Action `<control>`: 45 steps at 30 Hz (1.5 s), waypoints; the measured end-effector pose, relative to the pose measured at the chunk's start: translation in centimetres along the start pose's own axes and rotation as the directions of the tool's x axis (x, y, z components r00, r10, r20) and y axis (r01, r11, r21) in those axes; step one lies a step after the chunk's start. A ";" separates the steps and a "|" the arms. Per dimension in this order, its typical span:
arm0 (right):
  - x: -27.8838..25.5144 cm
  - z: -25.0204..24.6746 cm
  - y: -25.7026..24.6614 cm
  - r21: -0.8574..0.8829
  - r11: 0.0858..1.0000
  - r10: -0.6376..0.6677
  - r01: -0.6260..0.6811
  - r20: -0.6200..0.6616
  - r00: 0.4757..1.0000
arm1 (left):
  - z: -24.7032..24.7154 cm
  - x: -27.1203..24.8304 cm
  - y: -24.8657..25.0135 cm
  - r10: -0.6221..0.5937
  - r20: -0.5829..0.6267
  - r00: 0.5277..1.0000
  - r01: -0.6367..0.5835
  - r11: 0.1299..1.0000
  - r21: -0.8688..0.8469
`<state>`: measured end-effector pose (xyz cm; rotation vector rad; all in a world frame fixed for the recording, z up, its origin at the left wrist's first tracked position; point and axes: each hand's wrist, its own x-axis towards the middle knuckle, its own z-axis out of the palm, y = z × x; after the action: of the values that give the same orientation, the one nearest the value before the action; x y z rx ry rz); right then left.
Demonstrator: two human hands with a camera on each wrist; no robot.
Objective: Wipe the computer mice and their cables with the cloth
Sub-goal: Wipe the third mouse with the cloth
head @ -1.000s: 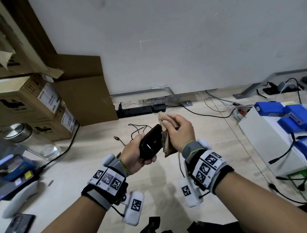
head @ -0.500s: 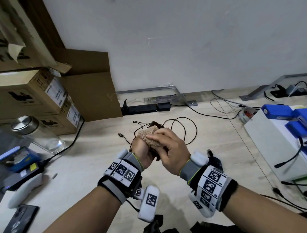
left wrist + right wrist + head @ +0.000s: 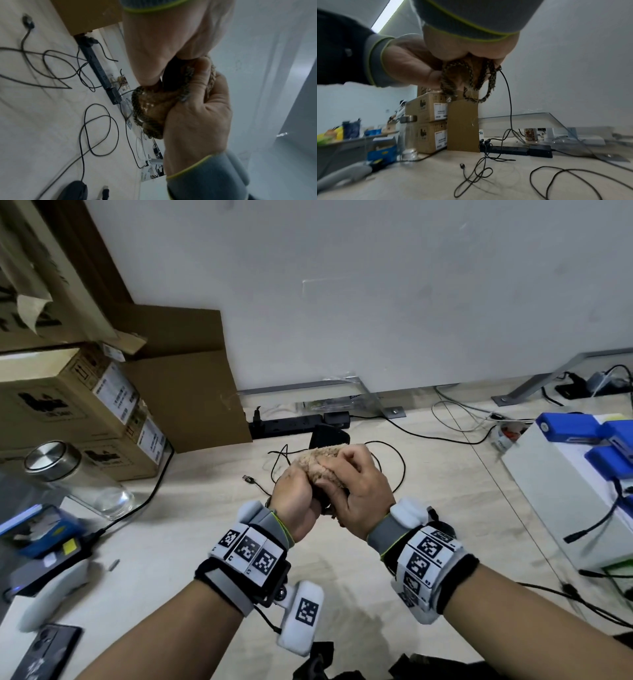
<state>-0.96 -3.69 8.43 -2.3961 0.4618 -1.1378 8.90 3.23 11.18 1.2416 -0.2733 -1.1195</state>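
- Gripping a black mouse [image 3: 327,436] above the table [image 3: 428,484], the left hand [image 3: 296,501] is curling round its near end in the head view, while the right hand [image 3: 359,494] is clutching the tan cloth [image 3: 320,462] over the mouse, in front of the power strip [image 3: 287,426].
- Left wrist view: the right hand [image 3: 197,121] is squeezing the cloth [image 3: 150,108] against the dark mouse [image 3: 169,79]; a second mouse [image 3: 75,189] is lying on the table, well below the power strip [image 3: 97,67].
- Right wrist view: the cloth [image 3: 467,78] is bunching between both hands, and the mouse cable [image 3: 509,102] is hanging toward the power strip [image 3: 510,148].
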 end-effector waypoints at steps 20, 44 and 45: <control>0.7 -1.9 1.7 0.184 0.926 0.342 -0.329 -0.044 0.939 | -1.9 0.0 0.4 0.057 0.037 0.998 -0.062 0.986 0.152; 0.5 -0.7 -1.8 0.082 0.997 0.007 -0.009 0.022 1.000 | -1.3 -0.5 0.4 0.083 0.115 0.990 -0.095 0.991 0.096; 0.7 -0.8 -1.4 0.088 0.995 0.043 -0.044 0.013 0.999 | -1.4 -0.5 0.3 0.087 0.120 0.989 -0.104 0.985 0.138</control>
<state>-0.98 -3.09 10.06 -2.3043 0.4477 -1.1023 9.80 4.45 11.14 1.2797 -0.5027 -1.1040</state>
